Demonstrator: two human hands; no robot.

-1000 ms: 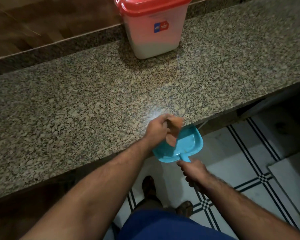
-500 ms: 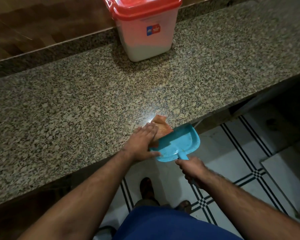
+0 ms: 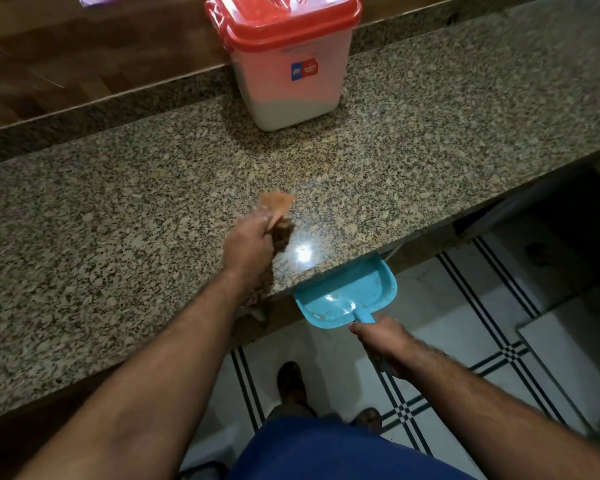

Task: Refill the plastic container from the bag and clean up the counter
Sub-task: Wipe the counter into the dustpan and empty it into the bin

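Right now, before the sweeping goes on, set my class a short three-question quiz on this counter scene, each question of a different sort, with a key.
1. True or false: the lid of the plastic container is off.
2. Which of the hands holds the blue dustpan? A) left hand B) right hand C) both
3. Fill in: the dustpan's open mouth sits just under the front edge of the granite ____.

Key
1. False: the red lid is on.
2. B: the right hand grips its handle, while the left hand holds an orange-brown cloth on the counter.
3. counter
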